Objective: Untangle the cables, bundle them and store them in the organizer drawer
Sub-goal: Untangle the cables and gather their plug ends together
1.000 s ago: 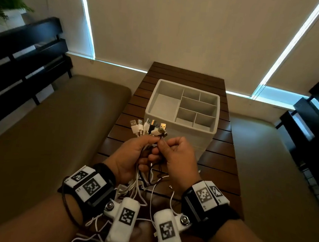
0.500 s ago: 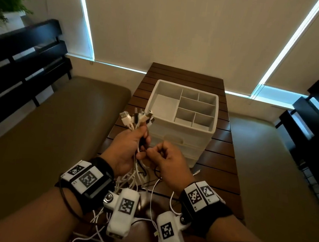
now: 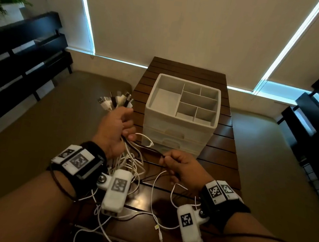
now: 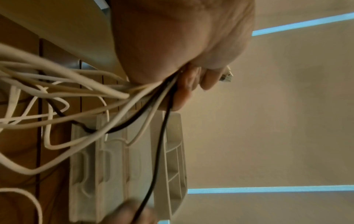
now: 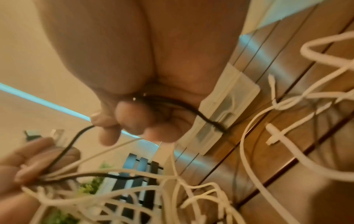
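- The left hand (image 3: 114, 130) is fisted around a bunch of white and black cables (image 3: 131, 157), raised to the left of the organizer; their USB plugs (image 3: 115, 100) fan out above the fist.
- The right hand (image 3: 183, 168) pinches one black cable (image 3: 147, 149) that runs taut from the left fist.
- The white drawer organizer (image 3: 179, 130) stands on the slatted wooden table (image 3: 222, 147), its drawers closed.
- Loose white cable ends (image 3: 158, 229) trail across the table near the person.
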### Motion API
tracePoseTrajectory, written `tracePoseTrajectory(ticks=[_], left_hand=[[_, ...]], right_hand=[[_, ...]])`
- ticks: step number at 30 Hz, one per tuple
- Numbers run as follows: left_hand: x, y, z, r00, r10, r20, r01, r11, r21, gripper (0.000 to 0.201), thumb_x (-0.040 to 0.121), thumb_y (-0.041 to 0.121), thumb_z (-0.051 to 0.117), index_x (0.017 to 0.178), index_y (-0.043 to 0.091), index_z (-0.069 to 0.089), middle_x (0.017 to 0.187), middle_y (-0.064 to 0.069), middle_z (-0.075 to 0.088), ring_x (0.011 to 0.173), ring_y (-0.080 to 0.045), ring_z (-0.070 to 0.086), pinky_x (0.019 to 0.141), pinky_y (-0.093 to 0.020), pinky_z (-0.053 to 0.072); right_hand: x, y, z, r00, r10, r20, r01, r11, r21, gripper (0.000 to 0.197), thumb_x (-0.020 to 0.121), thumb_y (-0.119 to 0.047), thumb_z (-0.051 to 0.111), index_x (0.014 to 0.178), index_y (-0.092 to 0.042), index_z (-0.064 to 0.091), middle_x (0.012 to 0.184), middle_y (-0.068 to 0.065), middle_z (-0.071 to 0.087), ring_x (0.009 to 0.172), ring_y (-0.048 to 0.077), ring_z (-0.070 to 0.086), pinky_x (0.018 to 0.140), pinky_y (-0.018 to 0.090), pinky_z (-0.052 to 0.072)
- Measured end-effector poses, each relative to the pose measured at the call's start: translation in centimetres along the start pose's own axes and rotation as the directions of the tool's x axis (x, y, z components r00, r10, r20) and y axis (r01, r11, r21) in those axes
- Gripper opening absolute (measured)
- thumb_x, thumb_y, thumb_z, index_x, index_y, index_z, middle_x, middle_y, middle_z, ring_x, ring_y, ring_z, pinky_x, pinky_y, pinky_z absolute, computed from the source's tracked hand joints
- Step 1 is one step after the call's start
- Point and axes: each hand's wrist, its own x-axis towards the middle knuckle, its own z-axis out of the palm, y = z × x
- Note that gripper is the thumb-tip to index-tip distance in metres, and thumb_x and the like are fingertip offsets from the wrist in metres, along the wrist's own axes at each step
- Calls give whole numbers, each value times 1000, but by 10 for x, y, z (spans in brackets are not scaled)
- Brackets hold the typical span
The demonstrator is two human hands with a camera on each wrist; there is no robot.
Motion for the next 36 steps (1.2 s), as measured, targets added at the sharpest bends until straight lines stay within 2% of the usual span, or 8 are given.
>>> tracePoseTrajectory(ticks=[7, 11, 14, 17, 22, 26, 30, 36], left_hand=[[-7, 15, 15, 988, 147, 45, -153, 918, 365, 27, 89, 33, 67, 67, 24, 52, 44, 9, 27, 34, -6, 19, 36, -17, 20], [-9, 18, 14, 979, 199, 41, -186, 792, 581, 40, 65, 45, 78, 88, 16, 61, 44, 9, 29, 38, -9, 20, 44, -20, 20], [-12, 21, 9, 986, 159, 51, -150, 713, 685, 44, 61, 49, 82, 70, 17, 53, 47, 4, 30, 39, -11, 22, 47, -23, 21], [-20, 26, 4, 996, 74, 45, -82, 660, 746, 50, 57, 54, 77, 78, 15, 52, 52, 0, 29, 41, -13, 22, 43, -22, 22], [-23, 19, -1, 999, -41, 18, 11, 613, 790, 34, 75, 40, 73, 83, 15, 52, 51, 1, 28, 38, -11, 23, 40, -19, 21], [-14, 7, -5, 992, -121, -20, 79, 510, 857, 23, 87, 31, 66, 81, 14, 52, 50, 2, 32, 39, -10, 26, 37, -21, 24], [-7, -7, -7, 977, -211, 0, 103, 477, 873, 29, 87, 38, 66, 75, 13, 55, 51, 4, 34, 41, -10, 28, 41, -22, 24], [-7, -12, -16, 976, -201, -81, 166, 452, 876, 42, 88, 30, 67, 51, 19, 50, 49, 1, 34, 39, -10, 28, 40, -22, 24]], right_hand=[[-16, 34, -1, 998, 0, 56, 18, 950, -312, 16, 94, -17, 56, 87, -21, 70, 82, -12, 65, 72, -6, 56, 73, 15, 42], [-24, 46, 7, 996, 62, 69, -27, 908, -417, 20, 96, -20, 53, 89, -20, 72, 78, -16, 61, 70, -10, 54, 69, 11, 41], [-28, 47, 5, 981, 161, 112, -77, 842, -533, 21, 96, -24, 53, 94, -18, 73, 72, -15, 56, 63, -9, 52, 64, 10, 40], [-33, 49, -11, 947, 286, 143, -134, 760, -636, 13, 90, -29, 62, 98, -26, 72, 91, -10, 67, 83, -2, 59, 80, 21, 48], [-28, 55, -66, 937, 285, -201, -349, 750, -562, 17, 84, -19, 70, 101, -22, 71, 95, -5, 71, 82, 4, 67, 68, 13, 49], [-14, 60, -93, 879, 244, -411, -463, 647, -606, 6, 78, -11, 73, 77, -17, 71, 80, -1, 69, 78, 18, 66, 76, 32, 54], [-4, 66, -78, 872, 356, -335, -484, 723, -493, 17, 81, 2, 65, 74, -13, 66, 77, 11, 71, 63, 20, 66, 63, 32, 58], [24, 83, -25, 959, 235, -159, -275, 632, -724, 24, 84, -16, 67, 108, -18, 66, 109, 0, 64, 96, 14, 61, 80, 25, 48]])
